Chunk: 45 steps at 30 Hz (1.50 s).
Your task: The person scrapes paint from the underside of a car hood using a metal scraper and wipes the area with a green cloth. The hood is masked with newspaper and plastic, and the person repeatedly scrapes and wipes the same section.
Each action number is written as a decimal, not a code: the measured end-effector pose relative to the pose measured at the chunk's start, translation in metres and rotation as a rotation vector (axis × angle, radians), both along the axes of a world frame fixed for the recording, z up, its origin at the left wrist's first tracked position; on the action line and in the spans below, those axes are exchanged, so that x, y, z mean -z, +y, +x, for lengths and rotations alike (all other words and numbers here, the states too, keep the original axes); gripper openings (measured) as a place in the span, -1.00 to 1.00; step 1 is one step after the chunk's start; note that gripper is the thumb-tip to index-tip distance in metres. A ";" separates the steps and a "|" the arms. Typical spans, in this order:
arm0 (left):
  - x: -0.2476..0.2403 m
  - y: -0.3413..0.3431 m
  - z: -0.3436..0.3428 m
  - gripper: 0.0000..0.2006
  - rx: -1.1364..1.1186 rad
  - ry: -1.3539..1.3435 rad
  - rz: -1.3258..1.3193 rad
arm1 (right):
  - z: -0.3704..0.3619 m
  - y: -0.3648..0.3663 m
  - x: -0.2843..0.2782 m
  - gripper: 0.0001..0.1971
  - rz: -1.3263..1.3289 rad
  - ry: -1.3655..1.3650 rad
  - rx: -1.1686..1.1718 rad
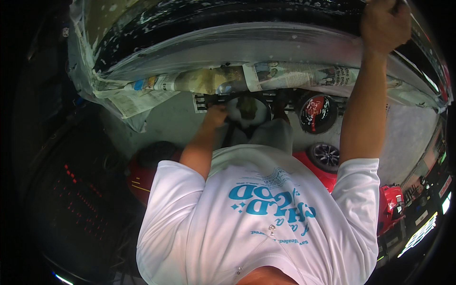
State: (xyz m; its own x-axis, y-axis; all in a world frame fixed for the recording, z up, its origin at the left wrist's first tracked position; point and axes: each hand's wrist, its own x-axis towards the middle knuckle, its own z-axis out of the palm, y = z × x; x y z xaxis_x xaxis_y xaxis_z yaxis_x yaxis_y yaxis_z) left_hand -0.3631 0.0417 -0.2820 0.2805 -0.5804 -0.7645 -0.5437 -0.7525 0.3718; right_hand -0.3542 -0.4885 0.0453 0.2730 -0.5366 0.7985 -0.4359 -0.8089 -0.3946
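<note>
At the upper right, my right hand point(385, 29) is raised against a glossy dark car panel point(228, 40) streaked with water and white foam. Its fingers are curled closed; what they hold, if anything, is hidden. Low in front of my body, my left hand point(217, 115) is closed at the left rim of a round dark bucket point(269, 114). Inside the bucket are a whitish liquid or lining and a dull greenish-brown lump point(247, 107), too blurred to name. Newspaper point(294, 76) and clear plastic sheeting point(80, 61) line the panel's lower edge and left side.
Right of the bucket stands a round dark container point(317, 113) with red and glossy contents. Behind me is a red car with a spoked wheel point(326, 156). Another red object point(391, 203) stands farther right, by shelves or clutter. Pale concrete floor point(403, 137) lies beneath.
</note>
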 end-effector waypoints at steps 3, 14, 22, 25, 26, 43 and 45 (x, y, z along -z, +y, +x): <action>-0.051 0.039 0.044 -0.63 -0.242 -0.050 0.193 | 0.000 0.018 -0.014 -0.66 0.129 -0.052 -0.031; -0.165 0.178 0.095 -0.46 -1.033 -0.423 0.116 | 0.002 0.010 -0.012 -0.63 0.124 -0.110 -0.080; -0.255 0.054 0.178 -0.64 -1.228 -0.665 -0.741 | 0.011 0.009 -0.014 -0.63 0.322 -0.066 -0.093; -0.321 -0.022 0.183 -0.69 -0.921 -0.696 -0.951 | 0.010 0.005 -0.012 -0.62 0.257 0.022 -0.037; -0.342 -0.051 0.181 -0.69 -0.769 -0.660 -1.016 | 0.009 0.005 -0.012 -0.61 0.218 0.068 -0.008; -0.555 -0.269 0.010 -0.64 0.661 -0.573 -1.289 | 0.012 -0.010 0.003 -0.67 0.056 0.238 0.000; -0.554 -0.261 0.008 -0.62 0.653 -0.589 -1.259 | 0.016 -0.004 0.007 -0.67 0.066 0.224 -0.016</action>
State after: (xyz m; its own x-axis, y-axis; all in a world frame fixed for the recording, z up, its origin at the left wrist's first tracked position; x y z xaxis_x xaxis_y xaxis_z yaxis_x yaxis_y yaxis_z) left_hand -0.3551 -0.2189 0.2720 -0.1955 -0.8836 0.4255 -0.9370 0.2963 0.1849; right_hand -0.3378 -0.4928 0.0382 0.4479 -0.5797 0.6807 -0.5061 -0.7920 -0.3415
